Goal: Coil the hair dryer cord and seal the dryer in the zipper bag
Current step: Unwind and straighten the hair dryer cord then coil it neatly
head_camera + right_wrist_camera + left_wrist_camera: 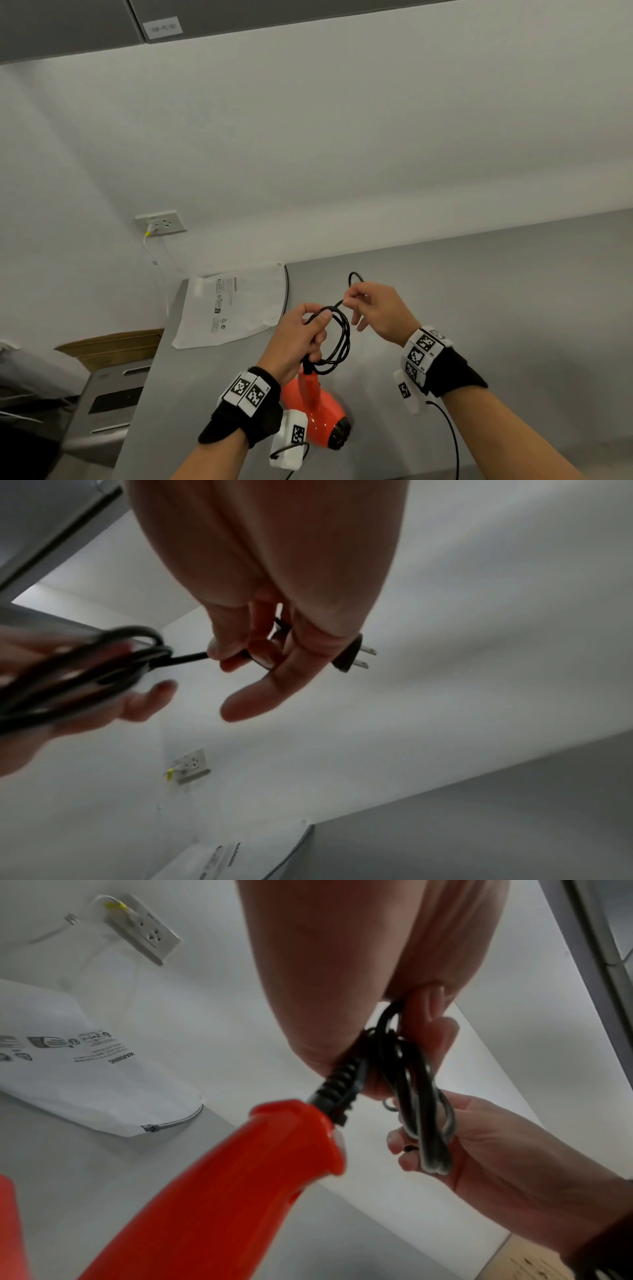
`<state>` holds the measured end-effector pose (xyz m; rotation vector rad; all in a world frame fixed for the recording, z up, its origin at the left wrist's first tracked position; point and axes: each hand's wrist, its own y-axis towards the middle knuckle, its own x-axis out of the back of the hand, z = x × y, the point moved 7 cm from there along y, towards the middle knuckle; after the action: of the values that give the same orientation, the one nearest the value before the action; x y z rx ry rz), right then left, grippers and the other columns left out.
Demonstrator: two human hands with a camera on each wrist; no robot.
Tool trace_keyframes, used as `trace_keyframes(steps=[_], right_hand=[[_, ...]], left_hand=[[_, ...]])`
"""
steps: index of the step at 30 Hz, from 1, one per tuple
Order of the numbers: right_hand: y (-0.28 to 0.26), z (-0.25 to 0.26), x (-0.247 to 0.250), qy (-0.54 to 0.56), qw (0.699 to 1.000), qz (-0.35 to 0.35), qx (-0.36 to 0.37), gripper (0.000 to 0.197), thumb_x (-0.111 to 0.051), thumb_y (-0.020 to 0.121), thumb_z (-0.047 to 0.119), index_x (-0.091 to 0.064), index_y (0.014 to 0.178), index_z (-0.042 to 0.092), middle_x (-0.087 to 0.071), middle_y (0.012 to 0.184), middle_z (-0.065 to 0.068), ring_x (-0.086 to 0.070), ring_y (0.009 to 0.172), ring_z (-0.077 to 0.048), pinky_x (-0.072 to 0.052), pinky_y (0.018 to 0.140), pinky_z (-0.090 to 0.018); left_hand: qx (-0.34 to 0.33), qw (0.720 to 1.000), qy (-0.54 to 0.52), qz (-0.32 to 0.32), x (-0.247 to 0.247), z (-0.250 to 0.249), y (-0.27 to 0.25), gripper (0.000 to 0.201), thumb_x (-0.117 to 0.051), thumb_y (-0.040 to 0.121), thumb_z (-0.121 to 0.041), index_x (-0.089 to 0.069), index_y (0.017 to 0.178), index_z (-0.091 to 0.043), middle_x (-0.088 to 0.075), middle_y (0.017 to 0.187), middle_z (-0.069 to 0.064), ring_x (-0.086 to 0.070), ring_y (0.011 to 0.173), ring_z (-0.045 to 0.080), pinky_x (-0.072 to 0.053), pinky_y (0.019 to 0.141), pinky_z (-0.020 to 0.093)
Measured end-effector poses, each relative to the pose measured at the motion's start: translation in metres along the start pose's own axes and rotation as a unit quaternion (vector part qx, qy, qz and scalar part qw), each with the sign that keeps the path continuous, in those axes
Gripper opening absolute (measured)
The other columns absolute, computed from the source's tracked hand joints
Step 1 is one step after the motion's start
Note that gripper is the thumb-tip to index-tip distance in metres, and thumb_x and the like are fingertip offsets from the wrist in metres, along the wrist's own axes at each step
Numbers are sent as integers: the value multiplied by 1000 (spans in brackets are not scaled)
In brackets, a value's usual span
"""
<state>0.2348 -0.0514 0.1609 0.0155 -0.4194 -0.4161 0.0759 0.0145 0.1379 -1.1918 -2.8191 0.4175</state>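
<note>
My left hand (308, 329) grips several loops of the black cord (337, 342) above the grey counter. The orange hair dryer (317, 407) is below that hand, handle up, with the cord's ribbed sleeve (337, 1085) leaving the handle (240, 1177). My right hand (356, 305) pinches the free end of the cord just right of the coil, and a short loop (354, 275) arches above it. The two-prong plug (352, 656) sticks out behind the right hand (240, 656). The white zipper bag (236, 305) lies flat at the back left of the counter. Whether the dryer touches the counter is unclear.
The grey counter (479, 308) runs right along a white wall. A wall outlet (161, 222) holds a white cable with a yellow tag. A cardboard box (113, 346) and a grey appliance (109, 401) sit left of the counter. A cabinet (68, 27) hangs overhead.
</note>
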Motion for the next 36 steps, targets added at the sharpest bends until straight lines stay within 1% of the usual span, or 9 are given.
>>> trace_keyframes(steps=[5, 11, 15, 18, 22, 25, 28, 32, 36], right_hand=[[-1, -4, 14, -28, 998, -58, 10, 9, -66, 92, 8, -66, 84, 6, -61, 68, -7, -64, 53, -17, -60, 54, -46], [-9, -7, 19, -15, 997, -73, -17, 11, -58, 97, 16, -68, 98, 21, -63, 82, -5, -66, 55, -31, -58, 46, -47], [-18, 4, 27, -17, 999, -44, -13, 40, -38, 104, 15, -40, 135, 41, -69, 92, 4, -63, 46, -36, -46, 37, -30], [-21, 8, 35, -55, 996, -61, -17, 55, -37, 104, 16, -17, 145, 48, -72, 95, 8, -59, 36, -26, -54, 47, -34], [-23, -7, 37, -149, 984, -42, -87, 16, -34, 102, 24, -43, 116, 22, -71, 99, 9, -61, 35, -23, -57, 70, -38], [-28, -17, 37, -218, 968, -25, -126, 26, -41, 99, 30, -58, 83, 19, -72, 89, 5, -63, 39, -21, -59, 63, -39], [-29, -13, 38, -307, 946, -31, -99, 40, -50, 97, 44, -60, 74, 13, -65, 77, 1, -63, 64, -23, -55, 68, -40], [-29, 17, 38, -70, 995, -67, -26, 34, -58, 99, 25, -65, 72, 6, -67, 64, -4, -64, 54, -19, -58, 56, -42], [-29, 45, 22, 139, 988, -63, 13, 27, -58, 99, 14, -68, 80, -3, -71, 74, -18, -70, 62, -32, -61, 60, -45]], left_hand=[[17, 999, 15, 22, 0, 1, -2, 20, -62, 102, -15, -64, 107, 4, -48, 57, -1, -26, 39, 6, -27, 39, 20], [15, 1000, -13, 14, -4, -5, -1, 32, -50, 108, -27, -61, 88, -6, -40, 54, 0, -23, 42, 10, -22, 40, 22], [-1, 1000, 10, -30, 2, -4, 3, 30, -53, 107, -28, -59, 85, -8, -41, 53, -1, -28, 45, 11, -29, 39, 21], [-13, 998, 19, -58, 5, -5, 4, 24, -55, 106, -28, -61, 90, -10, -49, 60, -1, -37, 49, 11, -36, 46, 23], [-26, 995, 16, -90, 9, -6, 3, 23, -52, 107, -31, -67, 108, -13, -70, 87, 6, -61, 73, 14, -46, 53, 24], [-20, 995, -4, -100, 9, -6, 2, 25, -50, 108, -34, -65, 111, -15, -78, 96, 11, -70, 83, 19, -56, 63, 27], [-17, 996, -10, -91, 8, -9, 0, 26, -47, 109, -35, -62, 112, -13, -80, 96, 11, -72, 85, 21, -57, 67, 29], [-11, 996, -24, -80, 6, -9, 1, 29, -46, 109, -35, -61, 114, -12, -79, 99, 13, -71, 82, 20, -57, 65, 28], [-15, 998, -19, -66, -3, -9, 1, 30, -47, 108, -38, -64, 114, -13, -73, 114, 7, -70, 86, 19, -55, 62, 24]])
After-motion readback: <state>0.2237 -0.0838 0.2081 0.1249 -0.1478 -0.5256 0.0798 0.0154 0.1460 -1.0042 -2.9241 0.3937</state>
